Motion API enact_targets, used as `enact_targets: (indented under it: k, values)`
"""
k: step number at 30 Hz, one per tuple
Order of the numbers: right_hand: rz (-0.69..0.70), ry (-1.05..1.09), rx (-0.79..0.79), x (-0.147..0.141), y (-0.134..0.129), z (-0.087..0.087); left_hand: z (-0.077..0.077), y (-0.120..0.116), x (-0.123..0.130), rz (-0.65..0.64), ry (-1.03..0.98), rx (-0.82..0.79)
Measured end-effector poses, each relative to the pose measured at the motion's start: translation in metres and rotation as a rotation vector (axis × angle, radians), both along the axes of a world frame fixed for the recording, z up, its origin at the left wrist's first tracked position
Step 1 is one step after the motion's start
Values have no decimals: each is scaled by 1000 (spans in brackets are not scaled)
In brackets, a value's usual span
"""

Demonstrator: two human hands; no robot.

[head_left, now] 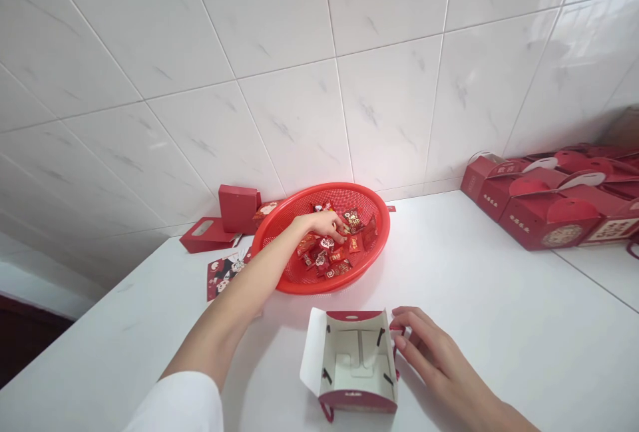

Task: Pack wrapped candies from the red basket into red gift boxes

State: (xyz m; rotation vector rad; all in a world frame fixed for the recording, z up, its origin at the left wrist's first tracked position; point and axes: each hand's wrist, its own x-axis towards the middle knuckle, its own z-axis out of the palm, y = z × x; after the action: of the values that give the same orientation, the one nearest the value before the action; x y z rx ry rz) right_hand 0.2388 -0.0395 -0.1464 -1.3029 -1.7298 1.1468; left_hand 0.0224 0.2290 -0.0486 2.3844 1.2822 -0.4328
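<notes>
My left hand (327, 224) reaches into a red plastic basket (320, 287), its fingers curled down among small red wrapped candies (338, 255). Whatever its fingertips pinch is hidden by the fingers and the pile. In front of the basket stands an open red gift box (357, 400), white inside and with nothing in it. Its white flap (312, 352) leans out to the left, and a red ribbon hangs at the near edge. My right hand (429, 349) is at the box's right side, its fingers bent round the edge there, close to a red ribbon.
Left of the basket are a small red box with a cut-out window (204, 235), an upright red box (238, 209) and a printed card (222, 275). Several closed red gift boxes (544, 209) stand in rows at the right, along the tiled wall (389, 86). The white tabletop (479, 292) lies underneath.
</notes>
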Motion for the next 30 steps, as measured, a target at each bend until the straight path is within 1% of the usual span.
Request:
enact_targets:
  k: [3, 5, 8, 11, 14, 16, 18, 20, 21, 23, 25, 27, 30]
  values:
    - [4, -12, 10, -1, 0, 1, 1, -3, 3, -13, -127, -7]
    - [2, -11, 12, -1, 0, 1, -2, -6, 8, -14, -172, -5]
    - [-5, -11, 12, -2, 0, 1, -8, -10, 16, -62, -151, -1]
    - [5, -8, 10, -1, -1, 1, -14, -12, 23, -124, -77, 7]
    - [6, -9, 8, -1, -1, 1, -15, -10, 24, -110, -30, 45]
    - [2, -6, 7, -1, -1, 0, -12, -9, 23, -93, -43, 43]
    - [2, 5, 9, -1, 0, 0, -5, -9, 21, -86, -63, 28]
    - [6, 28, 11, 0, 2, -1, 7, -14, 18, -62, -110, 34]
    - [2, 44, 5, 1, 4, -1, 15, -19, 17, -38, -172, 28]
    - [-28, 77, -22, 5, 8, -1, 32, -34, 15, 23, -372, -27]
    - [-92, 109, -38, 9, 13, 5, 48, -55, 15, 84, -607, -108]
    - [-173, 150, 3, 12, 18, 17, 61, -81, 16, 133, -790, -129]
    - [-270, 256, 164, 11, 23, 49, 73, -122, 19, 204, -981, -100]
